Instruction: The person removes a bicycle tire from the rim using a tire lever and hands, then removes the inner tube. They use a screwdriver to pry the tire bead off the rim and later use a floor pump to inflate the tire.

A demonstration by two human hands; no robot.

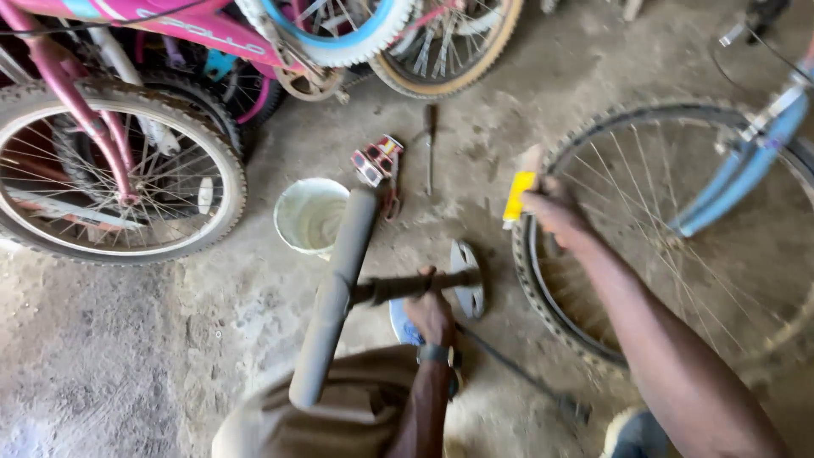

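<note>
The left hand [431,315] has its grip closed around the dark cross-handle [407,287] of a floor pump, whose grey barrel [335,297] runs as a long axis from near the person's knee up and away toward the white bucket [310,216]. The handle lies crosswise to that barrel, pointing right toward the pump's metal foot plate [468,278]. From there a black hose [517,373] trails down and right across the floor. The right hand [549,208] is well apart, up at the rim of the bicycle wheel [661,237], its fingers pinched shut on a small yellow piece [518,197] just at the tyre's edge. The wheel lies to the right of the pump, so the right hand is the nearer one to it.
</note>
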